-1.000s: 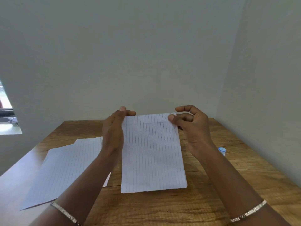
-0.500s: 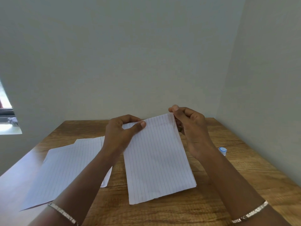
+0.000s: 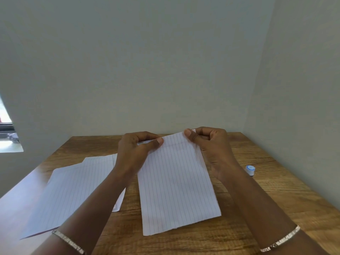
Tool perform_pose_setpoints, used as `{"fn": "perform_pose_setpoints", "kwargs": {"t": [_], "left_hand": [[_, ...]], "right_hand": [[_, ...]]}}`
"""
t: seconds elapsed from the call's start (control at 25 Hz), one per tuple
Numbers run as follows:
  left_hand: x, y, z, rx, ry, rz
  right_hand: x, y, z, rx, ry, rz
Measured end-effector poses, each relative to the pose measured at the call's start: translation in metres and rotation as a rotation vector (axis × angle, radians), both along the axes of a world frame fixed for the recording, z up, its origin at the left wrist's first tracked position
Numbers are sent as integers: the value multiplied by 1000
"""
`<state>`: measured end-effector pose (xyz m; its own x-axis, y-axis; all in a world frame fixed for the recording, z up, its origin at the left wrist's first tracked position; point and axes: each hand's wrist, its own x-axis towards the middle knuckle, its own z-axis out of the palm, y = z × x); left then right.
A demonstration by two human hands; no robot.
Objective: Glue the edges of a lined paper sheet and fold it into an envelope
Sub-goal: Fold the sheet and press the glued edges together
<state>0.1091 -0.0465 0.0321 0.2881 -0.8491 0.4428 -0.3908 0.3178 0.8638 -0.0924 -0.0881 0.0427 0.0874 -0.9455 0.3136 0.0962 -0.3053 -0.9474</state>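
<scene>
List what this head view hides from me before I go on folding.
- Far edge of the folded sheet: head view; the left hand and right hand pinch its far corners and cover them, so the flap's state is unclear.
- Glue on the paper: cannot tell.
- white-and-blue cap, likely the glue: too small, at the right forearm's edge; only one end shows.
- loose sheets: the left forearm crosses them; count unclear.

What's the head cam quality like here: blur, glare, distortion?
Head view: soft, even light with no hard shadows; the window at the left edge is blown out; ruling on the folded lined sheet reads sharp, while the left hand pinching its top corner looks slightly soft; the wide-angle lens splays the wooden table edges; the loose lined sheets blur toward the left border.
</scene>
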Motion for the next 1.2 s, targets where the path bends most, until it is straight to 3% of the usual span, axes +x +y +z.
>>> {"fn": "perform_pose_setpoints", "kwargs": {"t": [0.16, 0.24, 0.56, 0.68, 0.88, 1.2], "left_hand": [[-6, 6, -2, -136, -486, 135], [-7, 7, 0, -161, -616, 219], [-3, 0, 3, -123, -362, 122], [-5, 3, 4, -105, -354, 107], [-12, 5, 4, -114, -390, 43], [-7, -2, -1, -113, -309, 63]], "right_hand": [[0, 0, -1, -27, 32, -32], [0, 1, -1, -57, 50, -34], [2, 2, 4, -3, 86, 9], [-2, 0, 4, -42, 77, -6], [2, 2, 2, -157, 244, -62], [-1, 5, 3, -94, 307, 34]]}}
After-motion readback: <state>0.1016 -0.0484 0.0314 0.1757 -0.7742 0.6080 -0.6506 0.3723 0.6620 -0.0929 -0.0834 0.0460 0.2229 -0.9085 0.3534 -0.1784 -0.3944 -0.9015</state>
